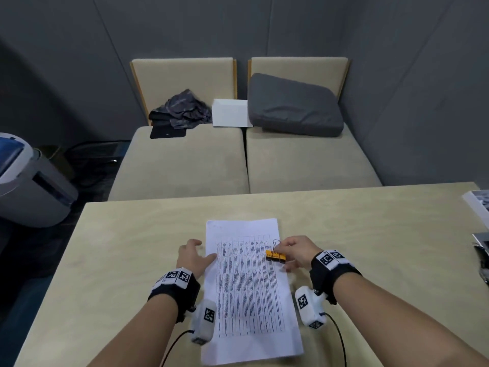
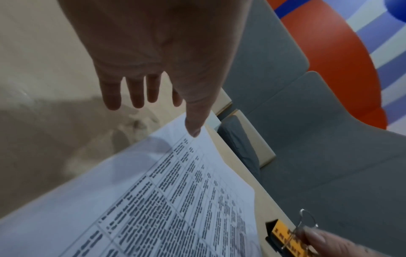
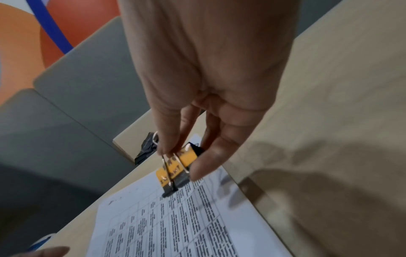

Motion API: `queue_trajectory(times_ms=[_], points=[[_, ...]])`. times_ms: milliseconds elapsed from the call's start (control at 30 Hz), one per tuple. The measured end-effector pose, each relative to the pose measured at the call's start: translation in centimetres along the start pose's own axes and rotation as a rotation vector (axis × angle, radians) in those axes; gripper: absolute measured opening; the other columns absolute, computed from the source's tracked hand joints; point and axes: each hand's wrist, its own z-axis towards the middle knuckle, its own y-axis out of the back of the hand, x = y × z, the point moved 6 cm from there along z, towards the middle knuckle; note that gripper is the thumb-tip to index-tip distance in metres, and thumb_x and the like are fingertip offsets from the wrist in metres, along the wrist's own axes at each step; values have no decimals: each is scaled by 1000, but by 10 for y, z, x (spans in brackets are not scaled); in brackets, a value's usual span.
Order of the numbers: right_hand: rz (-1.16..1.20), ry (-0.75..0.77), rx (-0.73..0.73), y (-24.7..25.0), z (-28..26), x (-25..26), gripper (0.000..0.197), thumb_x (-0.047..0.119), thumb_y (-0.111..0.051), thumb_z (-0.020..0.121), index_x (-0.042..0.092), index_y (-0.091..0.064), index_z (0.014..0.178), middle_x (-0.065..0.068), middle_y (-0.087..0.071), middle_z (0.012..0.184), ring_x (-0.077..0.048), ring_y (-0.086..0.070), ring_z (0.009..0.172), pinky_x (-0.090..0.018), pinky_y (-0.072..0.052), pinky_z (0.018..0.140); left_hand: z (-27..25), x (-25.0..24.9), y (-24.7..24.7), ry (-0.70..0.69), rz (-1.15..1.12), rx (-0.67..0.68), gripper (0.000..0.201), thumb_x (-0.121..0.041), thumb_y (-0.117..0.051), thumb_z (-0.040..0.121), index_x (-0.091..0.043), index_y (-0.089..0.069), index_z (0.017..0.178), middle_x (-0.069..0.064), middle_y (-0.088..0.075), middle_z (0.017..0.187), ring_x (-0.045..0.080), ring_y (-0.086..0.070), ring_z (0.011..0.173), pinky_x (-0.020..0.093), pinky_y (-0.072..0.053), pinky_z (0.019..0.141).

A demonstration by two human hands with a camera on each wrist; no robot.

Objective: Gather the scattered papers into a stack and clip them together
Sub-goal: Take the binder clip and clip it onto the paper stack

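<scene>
- A yellow-and-black binder clip (image 1: 276, 256) was pinched by its wire handles between the thumb and fingers (image 3: 169, 139) of the right hand (image 1: 297, 251), and was held just over the right edge of the papers (image 1: 248, 284).
- The left hand (image 1: 193, 256) was laid flat with fingers (image 2: 134, 93) straight and spread; the thumb tip was pressed on the left edge of the top sheet, the other fingers on the tabletop (image 1: 119, 260) beside it.
- The papers, printed with a table of text, were seen gathered in a stack, lying lengthwise between the two hands at the middle of the pale wooden tabletop.
- Marker-printed bands were worn on both wrists.
- Beyond the tabletop, a beige sofa (image 1: 182, 165) was pictured carrying a grey cushion (image 1: 293, 107), a white box (image 1: 229, 113) and crumpled dark clothing (image 1: 182, 108).
</scene>
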Motion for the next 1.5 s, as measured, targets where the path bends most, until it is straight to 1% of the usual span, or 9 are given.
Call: queue_trajectory(times_ms=[400,500,600,767,933,1000,1100,1267,1500], points=[[150,36,-76,11,28,4,23,14,-79,76,9,-57,77,-14,-57,77,-19,-56,46,-25,-53,44,44,-3,-14,180,-9,-47,87,-48,-74,74,-2,-37,137,18,-46,136,34,-52,118,41,-45,97],[172,66,-175,19,39,0,51,6,-81,72,8,-54,116,-13,-65,97,-26,-67,81,-33,-60,68,50,-3,-19,229,-32,-45,78,-47,-70,77,-3,-41,135,16,-48,134,34,-55,114,40,-47,93],[188,68,-223,19,47,-7,61,0,-82,68,-6,-52,122,-18,-69,100,-30,-67,91,-42,-53,92,56,-2,-24,264,-91,-41,73,-48,-65,79,-4,-44,134,15,-51,134,32,-57,111,37,-49,89],[110,84,-167,8,54,-6,43,6,-83,70,3,-59,105,-9,-66,77,5,-59,48,-7,-47,52,63,-2,-25,289,-124,-20,68,-42,-64,83,-1,-48,135,15,-56,132,32,-57,116,31,-45,88],[-50,115,-185,9,59,-3,30,12,-85,69,11,-61,87,-3,-53,66,-2,-57,58,-13,-46,64,69,-3,-27,247,-109,15,34,-40,-65,81,-7,-64,75,10,-67,80,29,-62,71,29,-48,67],[-109,113,-185,11,60,-3,31,17,-86,67,14,-62,87,-1,-55,65,-13,-60,69,-22,-49,74,69,-5,-25,240,-83,-3,30,-38,-64,82,-14,-55,66,9,-61,86,22,-55,59,26,-42,58],[-148,106,-191,11,64,-3,33,21,-87,65,13,-63,86,8,-52,58,-14,-60,69,-30,-52,86,70,-7,-21,218,-20,-53,25,-38,-63,73,-14,-57,74,13,-51,108,25,-56,60,31,-49,62],[-191,112,-202,10,61,2,32,23,-85,69,12,-62,89,-3,-59,73,-15,-58,73,-28,-51,80,66,-23,-20,149,-126,-20,20,-25,-61,72,-10,-52,80,13,-59,88,25,-52,63,27,-40,56],[-226,110,-209,9,60,1,40,29,-85,69,10,-65,97,-1,-61,75,-16,-61,77,-30,-51,83,62,-22,-20,216,-332,-25,66,-31,-70,80,-9,-36,133,7,-50,113,30,-56,106,36,-46,93]])
